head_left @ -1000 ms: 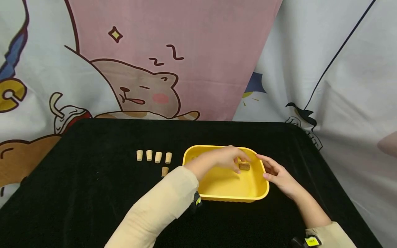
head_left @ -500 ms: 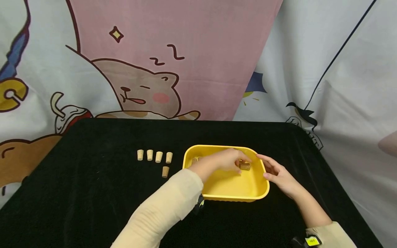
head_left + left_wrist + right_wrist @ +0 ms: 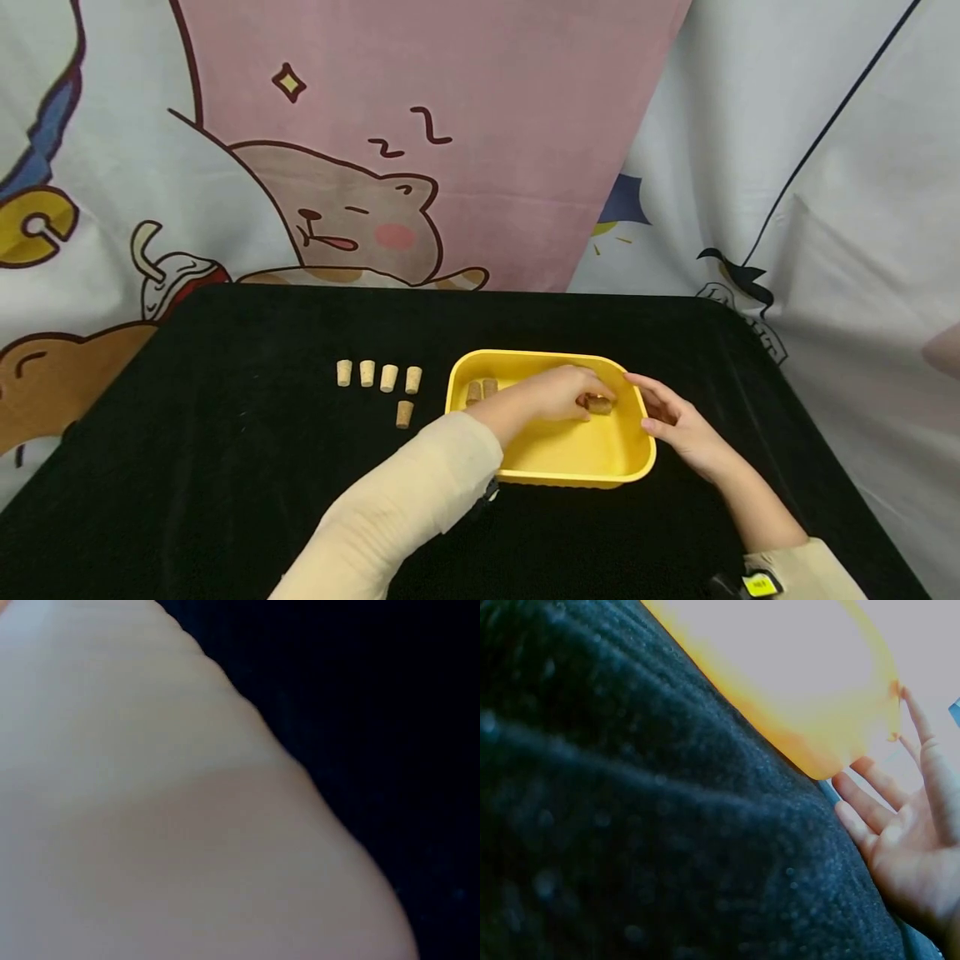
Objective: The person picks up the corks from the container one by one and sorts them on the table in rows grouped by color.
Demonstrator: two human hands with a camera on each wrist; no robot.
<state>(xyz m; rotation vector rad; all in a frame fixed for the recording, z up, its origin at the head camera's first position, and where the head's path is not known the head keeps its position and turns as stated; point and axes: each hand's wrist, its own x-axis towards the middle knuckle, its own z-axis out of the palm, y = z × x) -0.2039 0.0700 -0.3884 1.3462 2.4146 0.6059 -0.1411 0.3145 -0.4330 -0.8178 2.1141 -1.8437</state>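
Observation:
My left hand (image 3: pixel 566 393) reaches into a yellow plastic box (image 3: pixel 562 481), its thumb and fingers pinching a cork stopper (image 3: pixel 599 405) near the box's right end. The fingers cover part of that cork. Two more corks (image 3: pixel 473 392) stand inside at the left, partly behind my wrist. My right hand (image 3: pixel 678 429) rests its fingertips and thumb against the right rim of the box. In the right wrist view, the right hand's fingers (image 3: pixel 864 806) extend loosely along the outside of the yellow wall. Only blurred skin and dark cloth fill the left wrist view.
Left of the box, several pale corks (image 3: pixel 388 378) stand in a row on the black cloth (image 3: pixel 225 467). One browner cork (image 3: pixel 404 414) stands in front of the row's right end. A printed curtain (image 3: pixel 480 125) hangs behind the table.
My left thumb and fingers have come together around the cork in the box. The right hand keeps its place at the rim. The head view has shifted slightly.

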